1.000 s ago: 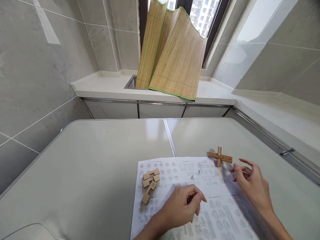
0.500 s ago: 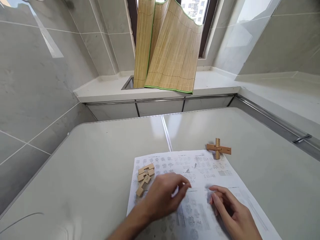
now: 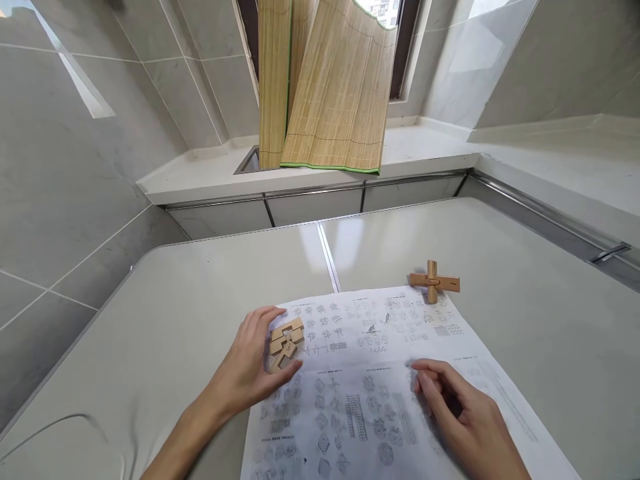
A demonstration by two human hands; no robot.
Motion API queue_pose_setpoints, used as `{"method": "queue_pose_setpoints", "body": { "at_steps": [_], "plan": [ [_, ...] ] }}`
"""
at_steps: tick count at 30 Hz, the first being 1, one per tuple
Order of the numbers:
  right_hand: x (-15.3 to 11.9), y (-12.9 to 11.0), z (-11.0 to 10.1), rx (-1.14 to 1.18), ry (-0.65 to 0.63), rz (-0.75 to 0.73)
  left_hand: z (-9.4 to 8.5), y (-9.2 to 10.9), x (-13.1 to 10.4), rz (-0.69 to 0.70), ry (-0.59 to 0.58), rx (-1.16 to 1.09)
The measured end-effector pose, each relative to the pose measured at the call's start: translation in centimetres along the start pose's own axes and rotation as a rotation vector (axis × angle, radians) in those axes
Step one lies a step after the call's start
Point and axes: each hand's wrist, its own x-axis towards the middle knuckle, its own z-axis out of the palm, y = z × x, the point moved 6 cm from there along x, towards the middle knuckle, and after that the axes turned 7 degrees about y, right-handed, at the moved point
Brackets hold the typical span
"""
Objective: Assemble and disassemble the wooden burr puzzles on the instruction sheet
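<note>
A printed paper sheet [image 3: 350,360] with small drawings lies on the table. Several light wooden blocks [image 3: 287,338] sit together near its upper left edge. My left hand [image 3: 255,363] curves around the left side of these blocks, thumb and fingers apart; whether it touches them is hard to tell. On the right part of the sheet rests my right hand [image 3: 457,410], its fingers curled and the thumb near the index finger, with nothing visible between them. At the sheet's top right corner lies a cross-shaped wooden piece [image 3: 433,282].
The pale table [image 3: 190,300] has a metal seam [image 3: 328,257] running away from the sheet. Beyond it a white ledge [image 3: 425,143] holds the lower end of a bamboo mat [image 3: 340,93]. Tiled walls stand at both sides. A thin curved line shows at the lower left.
My left hand has moved left from over the sheet's middle to the blocks, and its fingers have spread. My right hand is almost where it was. The view has shifted slightly.
</note>
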Motion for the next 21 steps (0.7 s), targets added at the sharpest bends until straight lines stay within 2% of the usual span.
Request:
{"method": "queue_pose_setpoints", "body": {
  "at_steps": [3, 7, 11, 16, 21],
  "plan": [
    [0.1, -0.1, 0.0, -0.007, -0.028, 0.005, -0.5, -0.8, -0.1, -0.018, -0.061, 0.011],
    [0.2, -0.2, -0.1, -0.016, -0.028, -0.015, -0.8, -0.9, 0.0, -0.047, -0.087, -0.021],
    [0.2, -0.4, -0.2, -0.019, -0.017, -0.019, 0.4, -0.1, -0.7, -0.024, -0.146, -0.102],
    [0.2, -0.2, -0.2, -0.020, -0.020, -0.017, 2.2, 1.9, -1.3, 0.058, -0.290, -0.254],
    [0.0, -0.4, -0.3, -0.071, -0.046, -0.049, 2.5, 1.8, -0.8, -0.029, -0.246, -0.288]
  ]
}}
